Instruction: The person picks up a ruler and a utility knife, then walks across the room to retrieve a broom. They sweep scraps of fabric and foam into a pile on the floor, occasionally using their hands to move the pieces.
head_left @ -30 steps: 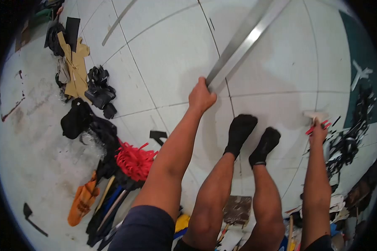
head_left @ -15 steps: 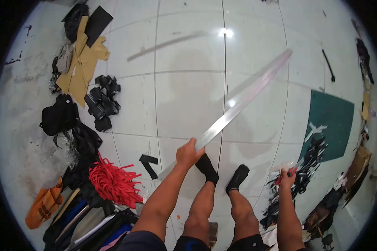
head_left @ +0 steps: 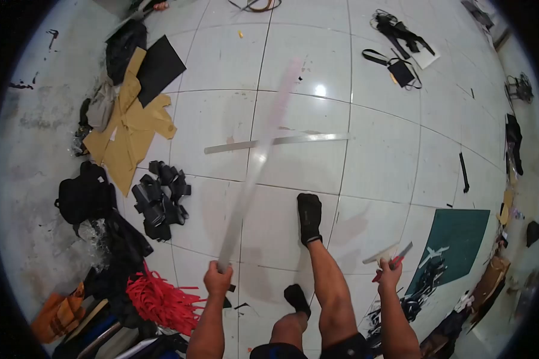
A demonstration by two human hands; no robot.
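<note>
My left hand grips the lower end of a long metal strip, which points forward and up over the floor. Beyond it a second metal strip lies across the tiles. My right hand is closed on red-handled scissors. Beside the scissors is a pale flat piece; whether the hand holds that too is unclear. My two feet in black socks are on the floor between the hands, one ahead of the other.
Red strips, black pieces, a black bag and brown cardboard lie left. On the right are a green mat, dark scraps and a black strap. A black pouch lies farther off.
The held strip has swung left and stands steeper, my left hand lower and farther left. My right hand shifted slightly left and down. One foot has stepped forward, and the view has moved forward.
</note>
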